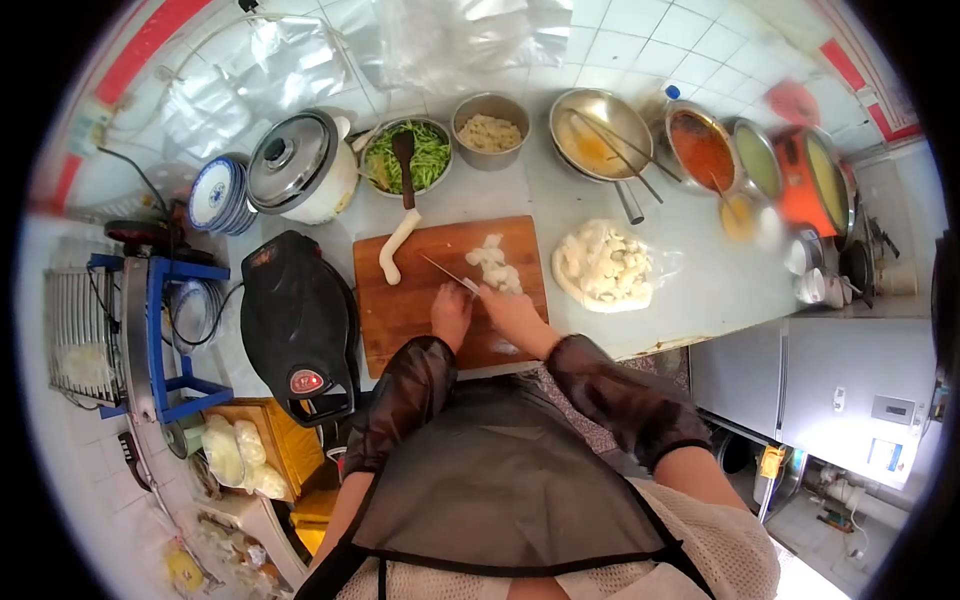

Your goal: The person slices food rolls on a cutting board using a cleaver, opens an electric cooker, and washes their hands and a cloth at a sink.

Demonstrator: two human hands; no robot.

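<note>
My right hand is closed around the handle of a knife, whose thin blade points up and left over the wooden cutting board. Close beside it is my left hand, fingers curled in near the knife; whatever they may hold is hidden. Small white dough-like pieces lie loose on the board, just beyond my right hand. A bent white dough strip rests at the board's upper left. To the right, a clear plastic bag holds many more white pieces.
A black electric griddle stands left of the board. Behind are a rice cooker, a bowl of chopped greens with a dark spatula, a pot and a metal pan. Sauce containers stand at right.
</note>
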